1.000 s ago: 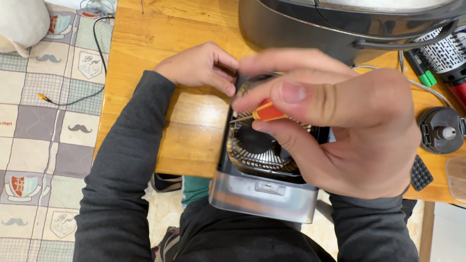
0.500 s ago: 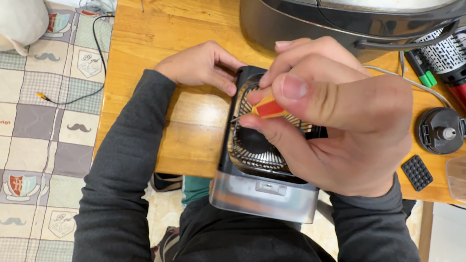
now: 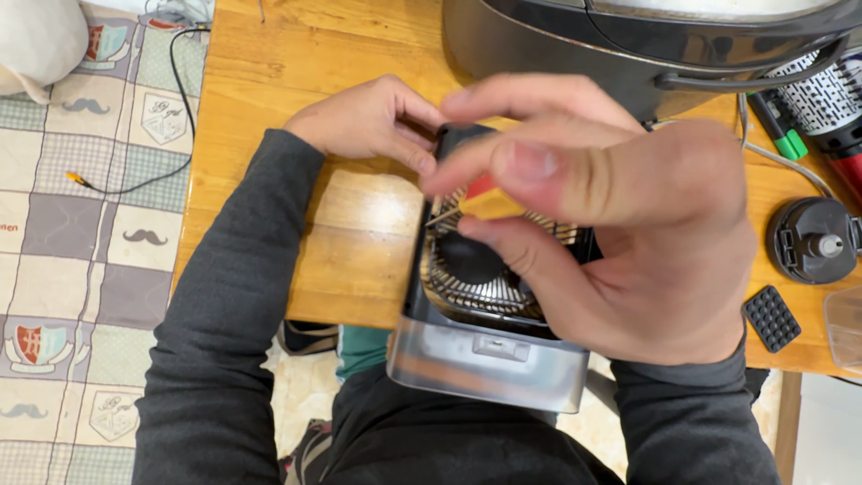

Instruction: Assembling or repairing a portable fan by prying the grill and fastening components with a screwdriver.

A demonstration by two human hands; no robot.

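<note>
Both hands work over a wooden counter (image 3: 269, 108). At left, the left hand (image 3: 373, 121) curls its fingers against the top left corner of a black and silver fan unit with a round wire grille (image 3: 485, 305), which lies at the counter's near edge and overhangs the lap. To the right, the right hand (image 3: 628, 224) hovers above the grille, thumb and fingers pinched tight on a small red and yellow screwdriver handle (image 3: 485, 199). Further right lie a round black cap (image 3: 813, 241) and a small black studded pad (image 3: 770, 317).
</note>
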